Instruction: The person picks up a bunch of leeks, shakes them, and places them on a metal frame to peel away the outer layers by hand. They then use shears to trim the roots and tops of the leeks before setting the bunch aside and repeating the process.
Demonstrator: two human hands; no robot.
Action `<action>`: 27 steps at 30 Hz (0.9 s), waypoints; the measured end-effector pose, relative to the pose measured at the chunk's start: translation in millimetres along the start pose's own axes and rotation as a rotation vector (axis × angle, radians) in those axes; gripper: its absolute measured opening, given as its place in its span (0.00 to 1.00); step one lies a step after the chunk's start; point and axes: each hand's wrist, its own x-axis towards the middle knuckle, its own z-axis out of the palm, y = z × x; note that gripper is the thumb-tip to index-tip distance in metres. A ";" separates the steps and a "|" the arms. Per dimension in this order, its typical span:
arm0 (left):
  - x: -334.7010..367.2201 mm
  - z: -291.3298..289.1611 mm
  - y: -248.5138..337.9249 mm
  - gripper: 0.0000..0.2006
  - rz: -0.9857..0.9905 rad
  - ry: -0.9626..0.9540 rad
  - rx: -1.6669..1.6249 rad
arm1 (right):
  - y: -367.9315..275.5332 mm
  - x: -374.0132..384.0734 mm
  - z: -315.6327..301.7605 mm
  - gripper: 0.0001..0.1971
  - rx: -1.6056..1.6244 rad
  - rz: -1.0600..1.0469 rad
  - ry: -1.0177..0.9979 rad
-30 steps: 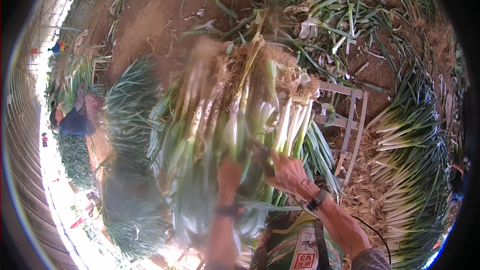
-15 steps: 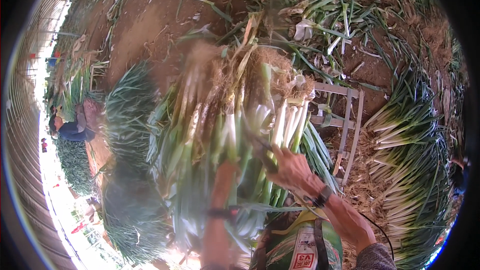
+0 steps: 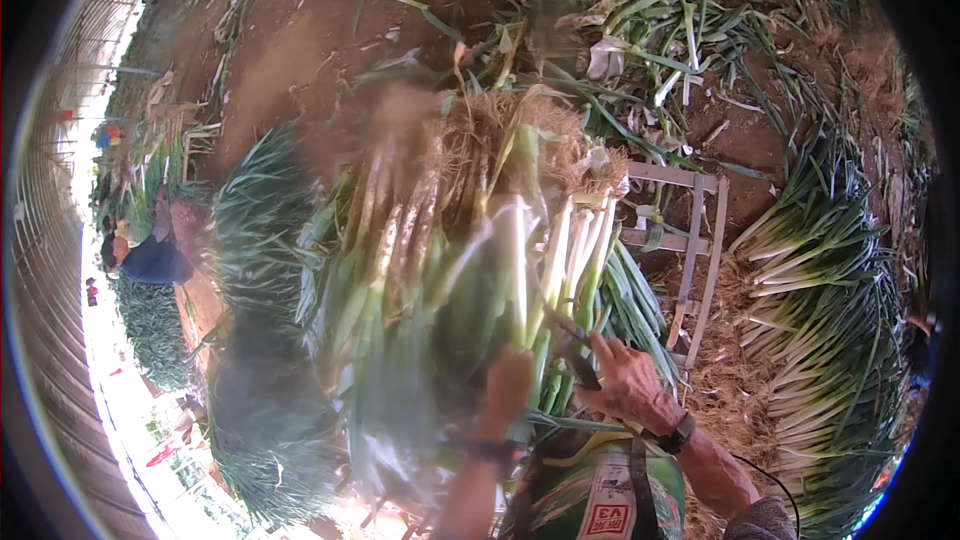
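Observation:
A heap of large green onions lies in front of me, roots pointing away and leaves toward me. My left hand is closed around one green onion with a clean white stalk. Haze on the picture blurs that hand, so its single fingers do not show. To its right, my right hand grips a knife by its dark handle, the blade slanting up and left toward the stalks. Several trimmed white stalks lie just beyond the knife.
A metal frame stands right of the heap. Farther right runs a long row of green onions; another leafy pile lies left. Stripped leaves litter the soil ahead. A green printed bag is close below my hands.
My left hand has moved right, and a clean white stalk now stands above it. My right hand has shifted right and nearer to me with the knife. A long dry leaf over the heap has gone.

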 end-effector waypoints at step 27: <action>25.3 -119.5 -108.2 0.21 -0.542 0.284 0.075 | -78.3 34.5 -9.9 0.30 0.280 -0.054 -0.291</action>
